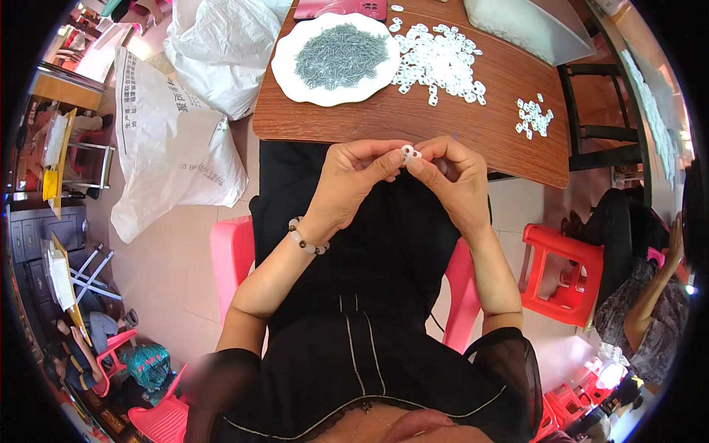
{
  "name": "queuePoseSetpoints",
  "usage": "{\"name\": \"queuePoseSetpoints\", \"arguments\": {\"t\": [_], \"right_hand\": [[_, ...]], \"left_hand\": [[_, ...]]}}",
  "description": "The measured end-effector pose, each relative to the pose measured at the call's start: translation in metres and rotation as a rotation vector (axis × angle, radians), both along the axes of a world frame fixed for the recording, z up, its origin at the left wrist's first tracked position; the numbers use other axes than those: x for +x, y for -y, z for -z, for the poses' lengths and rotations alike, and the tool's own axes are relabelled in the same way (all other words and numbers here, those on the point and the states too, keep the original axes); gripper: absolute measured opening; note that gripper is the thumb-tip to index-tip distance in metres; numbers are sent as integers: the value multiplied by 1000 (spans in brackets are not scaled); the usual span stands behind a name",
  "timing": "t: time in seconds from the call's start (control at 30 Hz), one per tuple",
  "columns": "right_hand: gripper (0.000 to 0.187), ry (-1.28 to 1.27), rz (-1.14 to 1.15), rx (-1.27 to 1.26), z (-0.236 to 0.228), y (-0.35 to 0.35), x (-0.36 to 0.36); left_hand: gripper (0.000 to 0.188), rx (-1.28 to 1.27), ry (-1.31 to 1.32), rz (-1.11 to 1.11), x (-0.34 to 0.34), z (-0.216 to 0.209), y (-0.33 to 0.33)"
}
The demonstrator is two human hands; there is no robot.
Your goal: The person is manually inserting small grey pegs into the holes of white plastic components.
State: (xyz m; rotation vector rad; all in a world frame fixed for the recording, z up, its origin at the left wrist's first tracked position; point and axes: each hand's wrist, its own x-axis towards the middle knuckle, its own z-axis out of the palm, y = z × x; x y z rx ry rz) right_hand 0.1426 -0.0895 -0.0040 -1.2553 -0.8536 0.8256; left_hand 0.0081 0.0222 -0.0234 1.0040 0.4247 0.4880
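Note:
Just in front of the table's near edge, my two hands meet at chest height. Between them is a small white plastic piece with two round holes (pixel 410 152). My left hand (pixel 354 173) pinches its left side with thumb and fingertips. On the other side, the thumb and fingers of my right hand (pixel 456 177) close on the same piece. Fingers hide part of it. Beyond my hands, a loose pile of similar white pieces (pixel 441 65) lies on the brown table (pixel 325 123). A white scalloped plate (pixel 286 74) holds many thin grey-green pins (pixel 342 56).
A smaller cluster of white pieces (pixel 533 117) lies at the table's right. At the back right stands a pale bin (pixel 528 26), and a pink phone (pixel 340 9) lies behind the plate. White sacks (pixel 166 140) rest on the floor at left. A red stool (pixel 563 273) and a seated person (pixel 642 310) are at right.

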Motion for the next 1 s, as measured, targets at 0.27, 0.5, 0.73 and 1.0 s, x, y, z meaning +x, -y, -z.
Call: {"name": "queuePoseSetpoints", "arguments": {"t": [0.27,0.5,0.73,1.0], "right_hand": [[39,-34,-81,36,-3,1,6],[34,270,-153,119,2,0,11],[34,423,-119,139,1,-1,12],[33,465,-101,140,-1,-1,9]], "left_hand": [[23,74,-56,166,-5,-15,-15],[21,-46,-3,265,-8,-14,-21],[24,-116,-35,273,-11,-16,-18],[27,-156,-18,251,-15,-11,-13]]}}
